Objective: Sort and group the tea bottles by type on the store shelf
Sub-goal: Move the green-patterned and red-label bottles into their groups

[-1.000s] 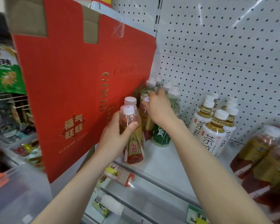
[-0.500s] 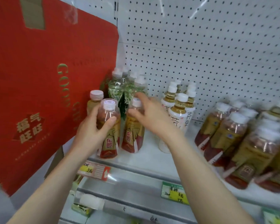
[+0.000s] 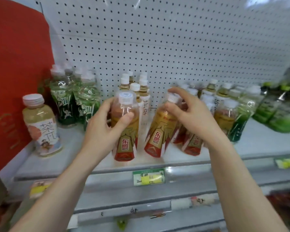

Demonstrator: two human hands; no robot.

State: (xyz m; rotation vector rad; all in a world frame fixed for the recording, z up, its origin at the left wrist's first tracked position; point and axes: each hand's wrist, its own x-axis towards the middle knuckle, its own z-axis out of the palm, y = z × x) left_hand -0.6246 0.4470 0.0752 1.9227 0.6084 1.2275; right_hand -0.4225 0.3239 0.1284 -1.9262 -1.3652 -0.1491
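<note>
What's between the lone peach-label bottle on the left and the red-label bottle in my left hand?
Head view: only bare shelf and your left hand gripping the red-label bottle; green-label bottles stand farther back.

The left hand (image 3: pixel 104 131) and right hand (image 3: pixel 193 118) are bare, with short fingernails, on uncovered forearms (image 3: pixel 57 190).

The one camera sits on the person's head and faces forward and down, close to the shelf (image 3: pixel 261 144), with the pegboard wall (image 3: pixel 174 47) behind.
</note>
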